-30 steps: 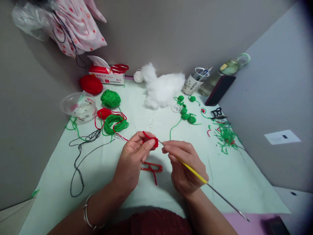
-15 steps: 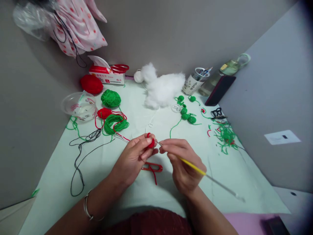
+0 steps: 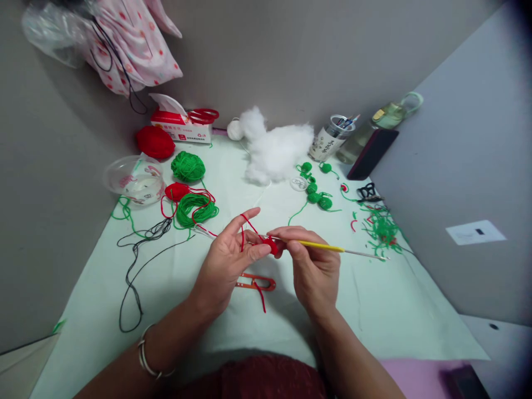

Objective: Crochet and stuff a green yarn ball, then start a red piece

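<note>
My left hand (image 3: 226, 261) pinches a small red crochet piece (image 3: 272, 245) between thumb and fingers, its forefinger raised with red yarn (image 3: 245, 224) looped over it. My right hand (image 3: 312, 261) grips a crochet hook (image 3: 332, 249) with a yellow handle; the hook's tip is at the red piece and its metal shaft points right, nearly level. Red thread snips (image 3: 255, 284) lie on the pale green mat (image 3: 174, 299) just below my hands. The red strand runs left toward the tangle of red and green yarn (image 3: 194, 206).
A green yarn ball (image 3: 188, 166), red yarn ball (image 3: 155, 142), clear bowl (image 3: 133, 180) and tissue box (image 3: 182, 127) sit at the back left. White stuffing (image 3: 276, 149), small green crochet balls (image 3: 316, 191), a pen cup (image 3: 332, 141), a bottle (image 3: 376, 124), green yarn scraps (image 3: 382, 228) and black thread (image 3: 135, 260) surround the hands.
My right hand has swung the hook's shaft from pointing down-right to nearly level. My left forefinger has lifted with the yarn, and the red piece now shows between both hands.
</note>
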### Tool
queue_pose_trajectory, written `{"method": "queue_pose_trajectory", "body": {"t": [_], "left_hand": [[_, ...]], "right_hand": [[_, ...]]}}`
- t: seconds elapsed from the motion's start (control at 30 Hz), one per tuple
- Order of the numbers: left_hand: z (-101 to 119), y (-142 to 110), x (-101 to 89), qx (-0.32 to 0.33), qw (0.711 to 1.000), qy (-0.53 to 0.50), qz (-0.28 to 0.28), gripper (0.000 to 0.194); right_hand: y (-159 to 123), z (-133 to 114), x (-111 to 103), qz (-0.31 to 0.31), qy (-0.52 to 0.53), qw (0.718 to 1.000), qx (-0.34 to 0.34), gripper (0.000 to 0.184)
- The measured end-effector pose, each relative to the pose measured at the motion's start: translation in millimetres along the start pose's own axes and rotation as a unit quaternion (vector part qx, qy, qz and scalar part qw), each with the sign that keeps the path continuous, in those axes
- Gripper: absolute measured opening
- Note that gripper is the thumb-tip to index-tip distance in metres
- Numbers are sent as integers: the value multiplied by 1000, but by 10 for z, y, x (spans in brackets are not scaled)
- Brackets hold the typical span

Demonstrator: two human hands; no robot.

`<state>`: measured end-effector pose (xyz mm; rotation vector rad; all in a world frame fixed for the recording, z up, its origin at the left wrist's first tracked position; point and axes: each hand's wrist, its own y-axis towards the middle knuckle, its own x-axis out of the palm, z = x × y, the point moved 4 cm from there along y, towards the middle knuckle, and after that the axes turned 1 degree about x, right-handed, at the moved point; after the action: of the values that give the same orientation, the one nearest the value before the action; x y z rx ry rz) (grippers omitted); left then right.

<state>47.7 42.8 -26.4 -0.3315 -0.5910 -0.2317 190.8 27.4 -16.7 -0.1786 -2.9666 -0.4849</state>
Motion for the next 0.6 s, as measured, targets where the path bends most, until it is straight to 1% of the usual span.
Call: {"method": "queue_pose_trajectory", "body": {"t": [0.07,0.13,0.2,0.3,0.37,0.43,0.47,0.53,0.57,0.6], "left_hand": [[13,5,-5,-5,1000,9,-18,87],[20,14,-11,-11,999,18,-38,98],[18,20,-16,-17,998,25,-50,103],[8,25,-15,-14,999,26,-42,109],[7,26,-17,-15,999,29,-42,108],[29,32,-49,-32,996,48,-61,94],[57,39,-87,-41,994,66,-75,82],[170,64,-227,-43,987,125,-87,54],[256,82,-327,-31,983,166,-76,43],[356,101,-439,-11,974,222,-52,35]], "right_hand": [[10,20,-1,-16,47,998,25,13],[24,31,-2,-24,86,995,48,12],[37,36,-2,-24,108,992,66,12],[53,34,6,-20,131,987,87,11],[66,30,16,-26,164,980,112,11],[85,28,19,-32,205,967,149,12],[96,24,14,-32,221,960,167,12],[119,11,-6,-28,242,951,190,14],[128,2,-17,-28,248,949,195,15],[134,-8,-25,-29,253,947,196,15]]}}
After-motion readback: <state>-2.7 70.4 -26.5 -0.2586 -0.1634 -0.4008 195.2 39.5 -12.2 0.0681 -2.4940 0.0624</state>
